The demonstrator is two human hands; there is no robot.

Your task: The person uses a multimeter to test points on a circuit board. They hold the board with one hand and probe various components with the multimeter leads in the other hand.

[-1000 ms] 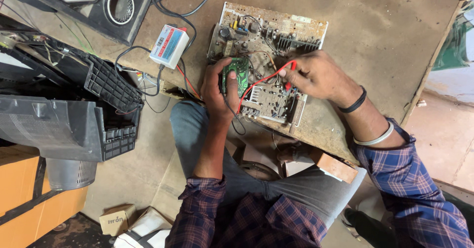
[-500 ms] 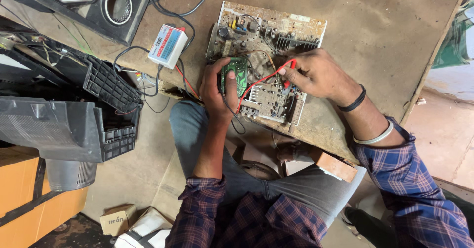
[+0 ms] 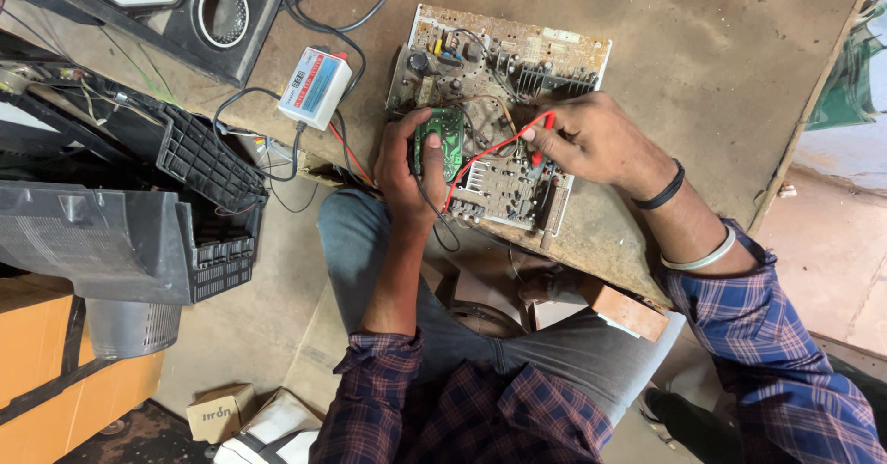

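Rigidity and brittle solder suit edge holds: left hand (image 3: pixel 407 164) clasps small green board (image 3: pixel 438 138) over circuit board (image 3: pixel 499 103); right hand (image 3: pixel 591 140) pinches red probe (image 3: pixel 543 136).

The right hand (image 3: pixel 591 140) hides the red probe's (image 3: pixel 540 140) tip; board components are too small to tell.

You sit at a worn brown bench (image 3: pixel 721 76) over a dusty concrete floor (image 3: pixel 231 335); a dark plastic casing (image 3: pixel 120 233) lies to one side, with what may be orange crates (image 3: pixel 37 353) below.
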